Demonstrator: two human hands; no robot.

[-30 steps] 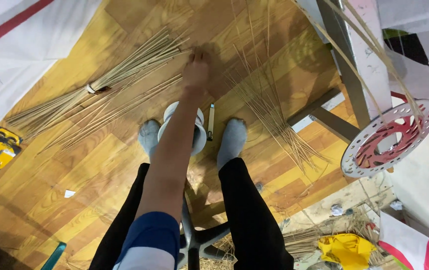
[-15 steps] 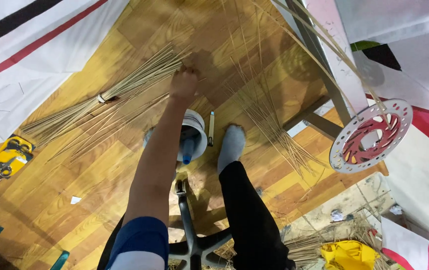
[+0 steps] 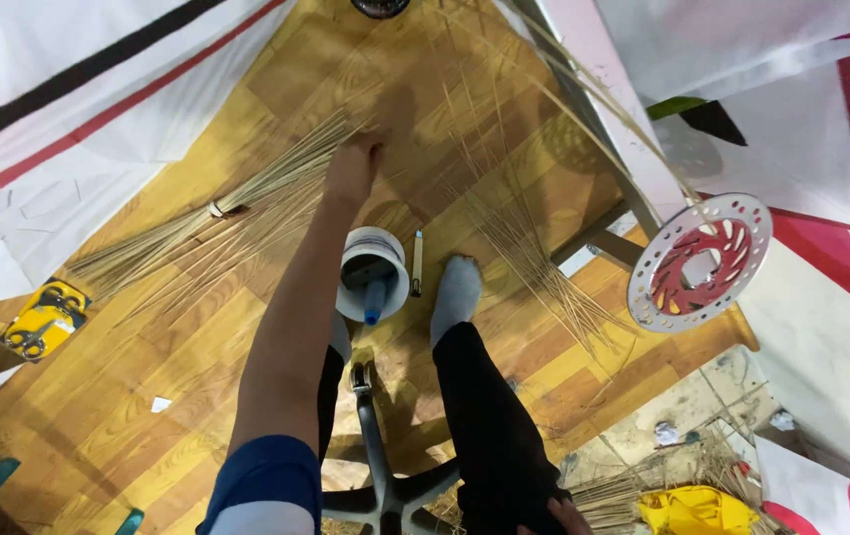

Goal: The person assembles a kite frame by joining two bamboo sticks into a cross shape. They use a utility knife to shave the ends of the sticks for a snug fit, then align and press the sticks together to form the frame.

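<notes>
Left hand: the left hand (image 3: 351, 170) reaches far down to the wooden plank floor (image 3: 128, 396), fingers curled closed on the far end of the tied bundle of thin pale straw sticks (image 3: 217, 210).
Straw bundle: it lies on the floor left of the feet, slanting from near-left to far-right, bound by a band at mid-length; looser sticks lie just beside it.
Right hand: the right hand (image 3: 556, 517) shows only at the bottom edge, resting on the black trouser leg; I cannot tell how its fingers are set.
Near the feet: a white tape roll (image 3: 373, 273) with a blue marker (image 3: 373, 299) in its hole sits between the grey-socked feet, a slim white pen (image 3: 417, 263) just to its right.
Right side: a fan of loose straw sticks (image 3: 529, 248) spreads on the floor; a round white-and-red perforated disc (image 3: 699, 262) hangs beyond it.
Left edge: a yellow pack holding scissors (image 3: 44, 317).
</notes>
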